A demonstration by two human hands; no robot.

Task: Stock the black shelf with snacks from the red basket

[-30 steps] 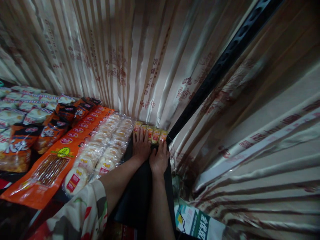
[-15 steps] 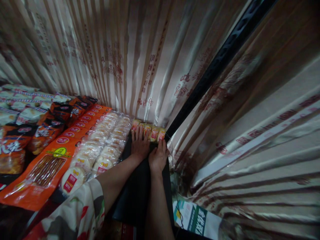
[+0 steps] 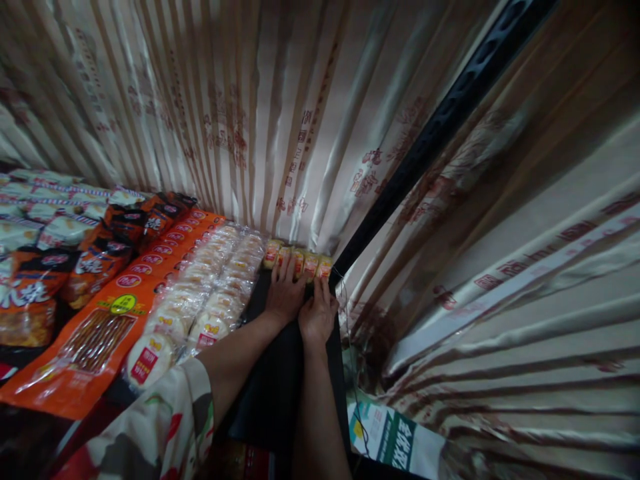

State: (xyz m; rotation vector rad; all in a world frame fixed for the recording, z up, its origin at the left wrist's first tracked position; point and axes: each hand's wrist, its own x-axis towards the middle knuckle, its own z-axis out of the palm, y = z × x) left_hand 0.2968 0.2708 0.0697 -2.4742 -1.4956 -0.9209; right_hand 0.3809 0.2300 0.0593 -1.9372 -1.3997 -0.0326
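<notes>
My left hand (image 3: 283, 294) lies flat, fingers stretched out, with its fingertips on a row of small yellow and red snack packs (image 3: 299, 259) at the back of a dark shelf (image 3: 270, 393). My right hand (image 3: 318, 312) rests close beside it on the right, fingers extended toward the same packs. Both hands press on the packs against the striped curtain (image 3: 260, 120); neither wraps around one.
Clear bags of round rice crackers (image 3: 200, 307) lie left of my hands, then long orange snack bags (image 3: 100, 320) and dark orange bags (image 3: 95, 260). A black perforated shelf post (image 3: 440, 127) rises on the right. A white and green carton (image 3: 395, 443) sits below right.
Both hands stay on the row of small packs; the view has shifted slightly. My left fingers have closed together a little.
</notes>
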